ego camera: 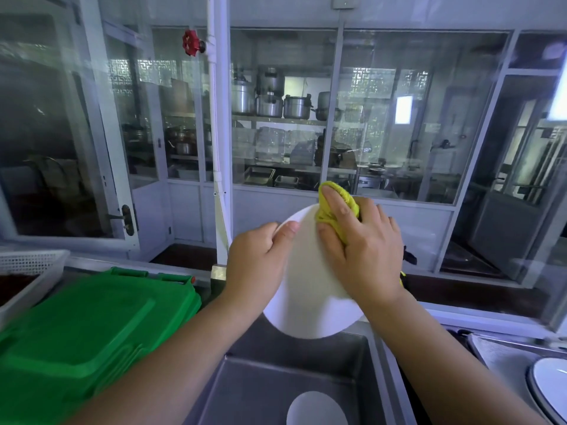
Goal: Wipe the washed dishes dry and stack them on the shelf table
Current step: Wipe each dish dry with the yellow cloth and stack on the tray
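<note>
I hold a white plate (306, 289) upright above the steel sink (245, 388). My left hand (257, 262) grips its left rim, thumb over the front edge. My right hand (359, 253) presses a yellow cloth (329, 210) against the plate's upper right face, fingers spread over the cloth. Another white dish (316, 409) lies at the bottom of the sink. At the far right a white plate (552, 384) with a dark rim rests on the counter.
A green plastic bin lid (92, 326) fills the left foreground. A white perforated basket (27, 271) stands at the far left. Glass partitions (399, 118) with pots on shelves behind them close off the back.
</note>
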A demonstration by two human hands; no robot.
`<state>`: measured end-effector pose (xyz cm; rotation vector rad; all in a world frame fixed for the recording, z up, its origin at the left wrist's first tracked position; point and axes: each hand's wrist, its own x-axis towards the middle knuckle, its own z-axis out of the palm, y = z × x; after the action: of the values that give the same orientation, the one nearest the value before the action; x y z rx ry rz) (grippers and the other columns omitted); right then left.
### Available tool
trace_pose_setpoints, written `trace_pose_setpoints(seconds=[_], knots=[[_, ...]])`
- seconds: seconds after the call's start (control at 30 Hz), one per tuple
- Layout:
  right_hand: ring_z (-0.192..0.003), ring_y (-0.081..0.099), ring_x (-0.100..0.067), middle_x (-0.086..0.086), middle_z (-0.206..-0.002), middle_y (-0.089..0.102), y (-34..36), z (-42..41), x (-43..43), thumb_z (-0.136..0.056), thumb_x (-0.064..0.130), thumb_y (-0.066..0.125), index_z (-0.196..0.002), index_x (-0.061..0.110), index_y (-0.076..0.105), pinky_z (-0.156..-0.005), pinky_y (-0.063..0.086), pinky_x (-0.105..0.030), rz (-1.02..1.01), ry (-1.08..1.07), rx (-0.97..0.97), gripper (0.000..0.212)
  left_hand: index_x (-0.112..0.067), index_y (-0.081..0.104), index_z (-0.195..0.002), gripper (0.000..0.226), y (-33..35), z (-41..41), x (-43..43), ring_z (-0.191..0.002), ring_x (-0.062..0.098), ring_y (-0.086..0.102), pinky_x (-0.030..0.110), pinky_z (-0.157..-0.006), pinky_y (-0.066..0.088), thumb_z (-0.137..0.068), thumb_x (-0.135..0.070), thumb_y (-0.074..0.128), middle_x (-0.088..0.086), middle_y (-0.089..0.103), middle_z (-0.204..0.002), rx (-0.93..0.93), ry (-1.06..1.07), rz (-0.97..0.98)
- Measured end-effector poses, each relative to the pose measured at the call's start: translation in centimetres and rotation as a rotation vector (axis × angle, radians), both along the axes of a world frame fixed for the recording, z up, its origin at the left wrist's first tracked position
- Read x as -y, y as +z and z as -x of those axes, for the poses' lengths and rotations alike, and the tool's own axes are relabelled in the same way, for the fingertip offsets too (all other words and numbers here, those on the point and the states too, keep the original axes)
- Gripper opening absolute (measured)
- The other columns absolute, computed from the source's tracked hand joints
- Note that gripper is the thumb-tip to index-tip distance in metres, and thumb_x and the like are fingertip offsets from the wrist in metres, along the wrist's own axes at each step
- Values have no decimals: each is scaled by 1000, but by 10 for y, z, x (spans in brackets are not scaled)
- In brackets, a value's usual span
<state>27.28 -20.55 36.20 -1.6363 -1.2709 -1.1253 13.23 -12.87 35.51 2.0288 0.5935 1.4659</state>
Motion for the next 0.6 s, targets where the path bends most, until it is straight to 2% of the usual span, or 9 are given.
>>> trace_pose_setpoints(seconds=[0.07,0.17,0.23,0.3,0.37,0.47,0.53,0.6], knots=[[-74,51,-26,-4,-93,52,4,2,0,-93,40,46,-138,35,46,-61,41,-33,-73,23,-192,46,-17,27,-54,52,2,1,1,-50,10,25,32,-51,22,-89,-48,49,-7,29,-46,97,23,28],[-84,46,-14,10,-106,42,-1,7,0,-96,39,48,-145,46,31,-72,35,-31,-140,93,-572,52,-12,30,-58,54,-2,5,5,-54,12,26,31,-52,22,-87,-53,49,-5,28,-52,274,14,101],[-87,44,-10,14,-110,40,-8,13,0,-97,38,49,-146,49,27,-76,34,-31,-176,135,-727,55,-19,27,-57,49,-6,4,11,-54,8,24,25,-50,22,-89,-47,51,-9,26,-52,395,-19,160],[-87,42,-6,15,-110,42,-14,15,1,-96,39,49,-144,50,28,-77,33,-30,-193,161,-811,54,-20,28,-57,46,-14,2,16,-53,5,24,20,-50,22,-92,-40,51,-10,28,-52,440,-23,205],[-85,40,-3,16,-109,44,-16,11,2,-95,39,52,-142,51,31,-78,32,-29,-162,141,-840,53,-18,31,-58,47,-21,3,12,-54,6,26,23,-52,24,-96,-37,51,-9,31,-54,381,-34,239],[-87,42,-9,12,-108,45,-10,4,9,-92,41,54,-140,51,33,-77,30,-30,-58,107,-798,53,-6,37,-62,45,-19,9,-4,-59,13,34,31,-58,26,-96,-28,54,6,38,-62,213,-86,327],[-86,44,-11,10,-105,46,-5,2,11,-91,41,56,-139,53,35,-76,32,-30,14,92,-705,53,2,41,-67,46,-7,11,-15,-60,14,37,30,-60,27,-87,-37,55,8,40,-65,88,-124,345],[-84,44,-11,8,-102,46,-3,3,10,-90,43,57,-137,54,36,-73,32,-30,91,73,-579,53,-2,37,-63,52,3,12,-21,-56,14,35,28,-56,25,-87,-44,55,6,37,-61,-32,-96,277]])
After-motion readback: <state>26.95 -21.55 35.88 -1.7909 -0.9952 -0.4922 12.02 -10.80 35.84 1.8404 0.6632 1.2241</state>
